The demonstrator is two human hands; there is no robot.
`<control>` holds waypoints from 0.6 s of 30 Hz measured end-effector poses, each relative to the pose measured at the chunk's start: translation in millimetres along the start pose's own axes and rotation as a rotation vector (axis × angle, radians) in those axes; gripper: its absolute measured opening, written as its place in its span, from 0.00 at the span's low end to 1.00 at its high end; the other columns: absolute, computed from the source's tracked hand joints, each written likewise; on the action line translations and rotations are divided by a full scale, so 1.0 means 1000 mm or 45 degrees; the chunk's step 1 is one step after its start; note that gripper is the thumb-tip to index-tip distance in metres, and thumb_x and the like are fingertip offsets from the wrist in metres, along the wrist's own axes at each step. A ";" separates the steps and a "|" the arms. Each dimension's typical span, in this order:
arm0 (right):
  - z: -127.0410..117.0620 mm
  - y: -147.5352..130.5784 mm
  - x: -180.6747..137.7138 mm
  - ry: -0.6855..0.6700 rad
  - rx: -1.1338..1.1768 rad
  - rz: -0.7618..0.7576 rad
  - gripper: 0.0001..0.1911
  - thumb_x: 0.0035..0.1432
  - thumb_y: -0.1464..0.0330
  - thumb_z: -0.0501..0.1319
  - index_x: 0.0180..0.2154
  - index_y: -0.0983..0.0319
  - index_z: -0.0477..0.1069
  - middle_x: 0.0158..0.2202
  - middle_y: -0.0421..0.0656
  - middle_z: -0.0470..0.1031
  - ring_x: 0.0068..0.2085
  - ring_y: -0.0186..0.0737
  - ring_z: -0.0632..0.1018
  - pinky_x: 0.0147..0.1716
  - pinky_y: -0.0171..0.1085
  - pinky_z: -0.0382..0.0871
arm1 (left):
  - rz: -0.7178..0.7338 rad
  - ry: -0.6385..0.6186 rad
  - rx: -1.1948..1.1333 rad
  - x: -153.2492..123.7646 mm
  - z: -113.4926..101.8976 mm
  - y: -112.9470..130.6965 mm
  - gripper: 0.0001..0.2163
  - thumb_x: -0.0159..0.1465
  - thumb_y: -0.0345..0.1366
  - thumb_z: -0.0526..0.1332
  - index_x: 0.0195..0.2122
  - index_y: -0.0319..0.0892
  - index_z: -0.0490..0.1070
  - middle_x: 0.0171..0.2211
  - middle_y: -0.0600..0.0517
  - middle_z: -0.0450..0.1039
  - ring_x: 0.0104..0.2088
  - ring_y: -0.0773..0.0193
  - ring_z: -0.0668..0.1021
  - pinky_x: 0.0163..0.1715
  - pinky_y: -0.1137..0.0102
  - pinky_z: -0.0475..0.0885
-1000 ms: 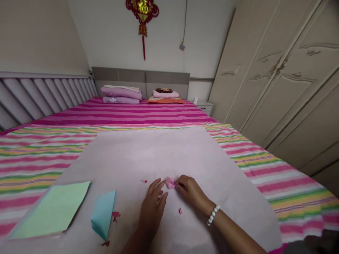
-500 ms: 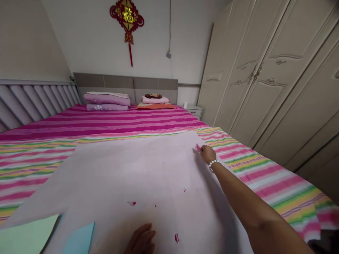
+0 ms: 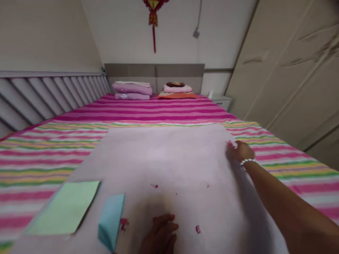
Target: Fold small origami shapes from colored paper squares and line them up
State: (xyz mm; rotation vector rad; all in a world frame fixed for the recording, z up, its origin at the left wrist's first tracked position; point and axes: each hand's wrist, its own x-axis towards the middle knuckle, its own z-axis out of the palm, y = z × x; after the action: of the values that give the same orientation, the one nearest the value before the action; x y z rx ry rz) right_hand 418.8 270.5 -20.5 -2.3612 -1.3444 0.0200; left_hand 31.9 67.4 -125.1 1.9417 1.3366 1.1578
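Note:
Near the far right edge of a large white sheet (image 3: 164,155), my right hand (image 3: 243,151) pinches a small crumpled pink paper scrap (image 3: 231,144). A bracelet of white beads (image 3: 248,161) circles that wrist. My left hand (image 3: 162,234) is low over the sheet at the near middle, its fingers loosely bent and apart, holding nothing visible. Around it lie small red-pink scraps, one (image 3: 197,229) to its right and one (image 3: 155,186) beyond it. A larger pinkish-red scrap (image 3: 123,223) sits against a folded blue paper (image 3: 111,217), left of the hand.
A pile of light green paper (image 3: 66,208) lies on the sheet's left side. Under everything is a bed with a striped cover (image 3: 39,162). Folded purple bedding (image 3: 132,91) and a pink and orange pile (image 3: 178,91) stand by the headboard. A wardrobe (image 3: 286,67) is at the right.
My view has turned left and down, bringing more of the green and blue papers into sight. My right hand still pinches the pink scrap near the far right edge.

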 end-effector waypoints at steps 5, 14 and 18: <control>-0.006 -0.010 -0.029 0.073 0.160 -0.195 0.09 0.54 0.72 0.62 0.39 0.69 0.74 0.38 0.61 0.76 0.33 0.47 0.76 0.30 0.43 0.63 | 0.149 -0.190 0.111 -0.010 -0.040 0.025 0.10 0.64 0.31 0.54 0.40 0.47 0.74 0.43 0.45 0.77 0.43 0.61 0.80 0.43 0.70 0.76; 0.008 -0.055 -0.206 -0.207 0.844 -0.803 0.13 0.56 0.58 0.57 0.34 0.60 0.73 0.32 0.46 0.75 0.24 0.39 0.74 0.20 0.37 0.67 | -0.031 0.352 0.394 -0.034 -0.133 0.013 0.12 0.63 0.29 0.53 0.45 0.45 0.71 0.46 0.45 0.73 0.49 0.57 0.75 0.47 0.61 0.74; 0.005 -0.082 -0.274 -0.343 1.007 -0.868 0.10 0.58 0.62 0.57 0.34 0.59 0.73 0.35 0.47 0.75 0.29 0.41 0.75 0.24 0.38 0.69 | -0.053 0.277 0.589 -0.026 -0.162 -0.025 0.15 0.60 0.30 0.56 0.48 0.43 0.71 0.54 0.41 0.67 0.55 0.51 0.70 0.51 0.53 0.70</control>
State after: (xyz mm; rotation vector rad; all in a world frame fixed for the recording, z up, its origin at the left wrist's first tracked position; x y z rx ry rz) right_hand 205.4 82.8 -47.5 -1.2213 -1.7750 0.5679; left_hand -123.5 44.4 -72.0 2.1278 1.8881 1.1394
